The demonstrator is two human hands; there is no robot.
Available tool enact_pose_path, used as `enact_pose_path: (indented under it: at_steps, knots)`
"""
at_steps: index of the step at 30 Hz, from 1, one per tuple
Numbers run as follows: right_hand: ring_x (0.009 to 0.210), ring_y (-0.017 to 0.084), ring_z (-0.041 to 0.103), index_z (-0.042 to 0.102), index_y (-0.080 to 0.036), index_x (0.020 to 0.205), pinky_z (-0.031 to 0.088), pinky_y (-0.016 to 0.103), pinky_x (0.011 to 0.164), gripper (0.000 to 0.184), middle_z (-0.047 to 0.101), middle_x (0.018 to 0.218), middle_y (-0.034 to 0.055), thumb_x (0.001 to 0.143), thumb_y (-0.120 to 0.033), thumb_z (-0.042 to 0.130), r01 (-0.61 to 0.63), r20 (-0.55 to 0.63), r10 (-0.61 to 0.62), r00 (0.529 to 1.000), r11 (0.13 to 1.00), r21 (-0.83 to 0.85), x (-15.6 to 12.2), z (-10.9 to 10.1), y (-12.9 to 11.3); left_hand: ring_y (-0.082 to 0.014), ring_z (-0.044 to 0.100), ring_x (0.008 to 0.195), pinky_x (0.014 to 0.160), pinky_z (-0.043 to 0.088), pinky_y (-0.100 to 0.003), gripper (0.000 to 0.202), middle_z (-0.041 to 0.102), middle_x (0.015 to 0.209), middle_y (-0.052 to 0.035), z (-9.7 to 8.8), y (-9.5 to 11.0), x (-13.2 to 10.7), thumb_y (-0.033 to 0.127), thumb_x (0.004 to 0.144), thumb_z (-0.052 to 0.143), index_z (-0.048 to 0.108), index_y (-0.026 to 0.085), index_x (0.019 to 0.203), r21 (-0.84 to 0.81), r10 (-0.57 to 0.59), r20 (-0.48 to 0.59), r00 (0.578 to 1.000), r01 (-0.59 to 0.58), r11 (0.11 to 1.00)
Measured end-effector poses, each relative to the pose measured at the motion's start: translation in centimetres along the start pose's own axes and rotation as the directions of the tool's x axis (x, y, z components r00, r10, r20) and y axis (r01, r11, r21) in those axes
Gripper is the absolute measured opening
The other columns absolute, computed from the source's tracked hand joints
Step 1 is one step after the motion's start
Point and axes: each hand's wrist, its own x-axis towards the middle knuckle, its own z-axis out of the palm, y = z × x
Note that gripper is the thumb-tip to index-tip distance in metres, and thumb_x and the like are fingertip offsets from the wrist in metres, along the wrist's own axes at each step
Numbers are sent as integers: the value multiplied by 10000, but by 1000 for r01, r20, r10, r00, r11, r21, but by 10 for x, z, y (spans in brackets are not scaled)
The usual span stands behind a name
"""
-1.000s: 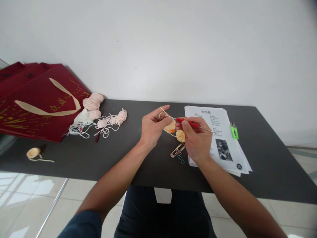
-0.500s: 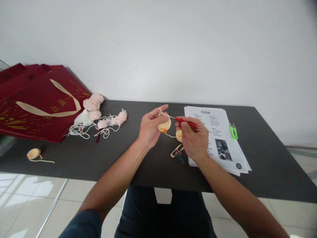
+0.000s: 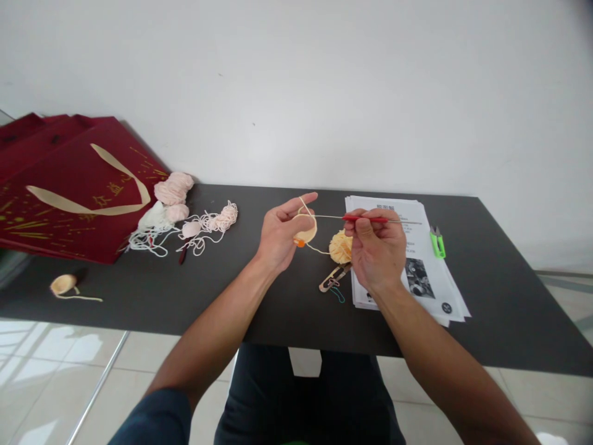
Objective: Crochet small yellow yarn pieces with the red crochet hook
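Observation:
My left hand (image 3: 280, 237) pinches a small round peach crochet piece (image 3: 306, 234) with an orange marker at its lower edge; the yarn runs over my raised forefinger. My right hand (image 3: 377, 250) grips a red-handled crochet hook (image 3: 365, 219), held level, its metal tip pointing left toward the piece. A ball of peach yarn (image 3: 340, 246) lies on the dark table (image 3: 259, 296) just left of my right hand, joined to the piece by a strand. Both hands hover over the table's middle.
A stack of printed sheets (image 3: 417, 266) lies under my right hand, green snips (image 3: 437, 243) beside it. Metal clips (image 3: 332, 283) lie near the yarn ball. Pink and white yarn bundles (image 3: 178, 216) and red gift bags (image 3: 69, 185) sit left; a small peach piece (image 3: 63, 285) near the left edge.
My right hand has pulled the hook to the right and levelled it, away from the crochet piece. The yarn ball now shows fully beside that hand. My left hand has barely moved.

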Motion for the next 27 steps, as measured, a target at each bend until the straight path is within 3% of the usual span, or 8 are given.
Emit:
enact_pose_path:
  at_steps: [8,13,18,22,25,27]
  knots:
    - [639,93,668,667,-255,853,561,238,605,203,788,850,-18,794,-277,861,49,35,-47,998,998,-38,-1,-1,-3,-81,512,584,551,335,-236,433,653,685,2,-8,5,1,115,617,754,824,170,1041,-19,-62,110,992,65,998]
    - [639,84,649,689,-256,850,532,203,586,204,785,830,-13,783,-279,881,19,87,-21,996,999,31,1,-2,-5,-100,543,615,597,397,-250,383,644,651,-15,-12,3,4,122,607,719,837,146,970,-65,-83,167,983,95,993]
    - [646,49,637,701,-259,835,548,131,606,221,779,823,-27,756,-275,907,-190,113,175,978,972,140,4,-4,-5,-109,557,612,591,405,-257,278,667,658,-19,-14,2,5,133,598,763,835,169,864,-80,-73,179,981,88,993]
    - [699,34,692,709,-246,786,585,79,656,232,800,861,-28,725,-273,931,-347,56,344,937,911,224,4,-6,-2,-103,567,611,598,432,-255,213,706,711,-20,-11,-2,4,196,597,894,828,177,798,25,-28,120,992,25,999]
    - [730,33,725,716,-239,783,609,71,710,235,812,894,-26,715,-276,938,-390,32,394,918,889,241,0,-4,1,-105,600,677,640,467,-247,206,744,828,-37,-7,-7,2,224,626,911,832,169,807,102,22,102,995,-33,994]
    - [769,39,747,718,-232,813,624,84,767,214,822,918,-18,747,-278,917,-378,18,384,923,898,225,-3,-1,4,-95,598,682,651,470,-235,262,732,819,-17,-4,-10,2,217,656,892,840,184,911,132,29,74,997,-39,991]
